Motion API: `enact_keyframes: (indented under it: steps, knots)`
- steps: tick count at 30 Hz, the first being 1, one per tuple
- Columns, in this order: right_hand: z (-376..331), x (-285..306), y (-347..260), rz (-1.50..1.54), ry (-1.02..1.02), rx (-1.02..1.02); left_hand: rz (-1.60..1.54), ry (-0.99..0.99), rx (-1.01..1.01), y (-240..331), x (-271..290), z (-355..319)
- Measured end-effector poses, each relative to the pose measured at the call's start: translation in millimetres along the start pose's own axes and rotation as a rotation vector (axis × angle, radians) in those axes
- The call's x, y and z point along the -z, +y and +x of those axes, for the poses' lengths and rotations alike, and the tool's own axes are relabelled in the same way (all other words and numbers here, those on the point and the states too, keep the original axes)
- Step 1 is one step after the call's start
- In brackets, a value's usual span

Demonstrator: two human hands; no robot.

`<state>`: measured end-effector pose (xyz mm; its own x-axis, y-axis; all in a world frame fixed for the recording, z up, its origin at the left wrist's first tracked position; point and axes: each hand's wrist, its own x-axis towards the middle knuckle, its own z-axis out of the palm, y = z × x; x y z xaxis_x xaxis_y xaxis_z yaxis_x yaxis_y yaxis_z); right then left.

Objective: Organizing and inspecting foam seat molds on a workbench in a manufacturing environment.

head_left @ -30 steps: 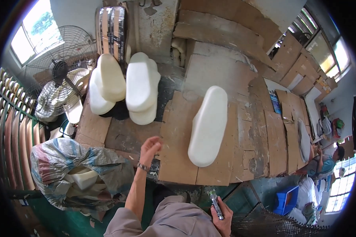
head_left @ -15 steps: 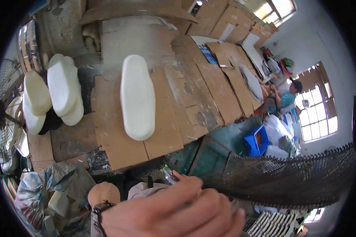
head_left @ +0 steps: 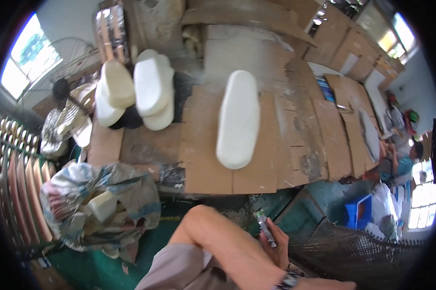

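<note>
Low beside the cardboard edge (head_left: 237,191), right hand (head_left: 276,244) grips a spray can (head_left: 266,228).

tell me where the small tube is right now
In the head view, the small tube is low and right of centre, held in a hand below the cardboard-covered table.
</note>
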<state>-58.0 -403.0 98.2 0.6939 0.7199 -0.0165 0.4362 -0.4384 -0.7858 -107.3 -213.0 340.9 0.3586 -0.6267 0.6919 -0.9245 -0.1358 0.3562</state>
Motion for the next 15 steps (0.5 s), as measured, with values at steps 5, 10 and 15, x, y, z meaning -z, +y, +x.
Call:
enact_keyframes:
  steps: [5,10,15]
  knots:
    - [8,4,-10,-0.057,0.017,0.100,-0.469,-0.155,0.226,4,4,-47]
    - [6,18,-12,0.026,0.069,0.059,-0.356,0.090,-0.140,-7,55,-112]
    - [14,27,-50,0.062,0.134,0.107,0.050,1.143,1.001,-31,6,-180]
